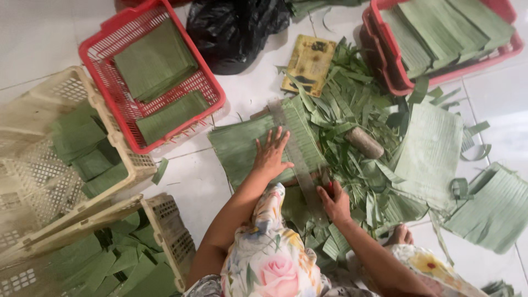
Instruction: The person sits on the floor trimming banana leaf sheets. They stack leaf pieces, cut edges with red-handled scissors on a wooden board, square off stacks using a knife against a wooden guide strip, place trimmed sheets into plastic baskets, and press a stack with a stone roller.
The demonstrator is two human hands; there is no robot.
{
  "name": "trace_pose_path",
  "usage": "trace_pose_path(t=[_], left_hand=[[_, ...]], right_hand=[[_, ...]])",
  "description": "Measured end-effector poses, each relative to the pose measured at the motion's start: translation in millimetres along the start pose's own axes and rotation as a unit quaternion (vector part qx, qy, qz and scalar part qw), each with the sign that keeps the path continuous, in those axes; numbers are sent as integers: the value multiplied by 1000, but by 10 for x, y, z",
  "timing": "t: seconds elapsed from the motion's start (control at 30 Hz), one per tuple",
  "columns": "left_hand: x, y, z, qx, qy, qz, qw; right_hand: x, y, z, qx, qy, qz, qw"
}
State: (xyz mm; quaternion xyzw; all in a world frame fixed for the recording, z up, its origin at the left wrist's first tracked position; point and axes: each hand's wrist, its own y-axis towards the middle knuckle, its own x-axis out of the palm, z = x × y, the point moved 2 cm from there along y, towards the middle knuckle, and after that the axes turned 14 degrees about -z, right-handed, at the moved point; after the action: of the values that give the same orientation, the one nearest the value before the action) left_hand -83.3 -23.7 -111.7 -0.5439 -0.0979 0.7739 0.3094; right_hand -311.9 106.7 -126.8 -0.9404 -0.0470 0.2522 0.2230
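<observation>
Here, seen from above, a person is sitting on a white tiled floor and working on a stack of green leaves. The left hand is pressing flat on the stack, fingers spread wide, gripping nothing. The right hand is curling shut around a small red-handled blade, though the blade itself is too small to make out. A long grey ruler is lying across the stack, running from its far edge down to the right hand, just beside the left hand's fingers. So the stack is sitting under the left palm, and the ruler's near end is touching the right hand. As a judgement, the blade could be slipping toward the left fingers, since they are resting so near the ruler's edge; the ruler could also be shifting, as no hand is pressing squarely on it, and the cut would be going crooked. Loose leaf strips are piling up to the right, with a wooden cylinder among them. Two red baskets and two cream baskets are holding cut leaves
</observation>
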Motion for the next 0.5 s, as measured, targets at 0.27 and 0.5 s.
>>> trace_pose_path(t=[0.27, 0.5], left_hand=[[15, 71, -73, 14, 7, 31, 999], [-469, 412, -395, -21, 0, 129, 991]], right_hand=[[-450, 210, -280, -127, -47, 250, 959], [-95, 598, -289, 27, -48, -126, 991]])
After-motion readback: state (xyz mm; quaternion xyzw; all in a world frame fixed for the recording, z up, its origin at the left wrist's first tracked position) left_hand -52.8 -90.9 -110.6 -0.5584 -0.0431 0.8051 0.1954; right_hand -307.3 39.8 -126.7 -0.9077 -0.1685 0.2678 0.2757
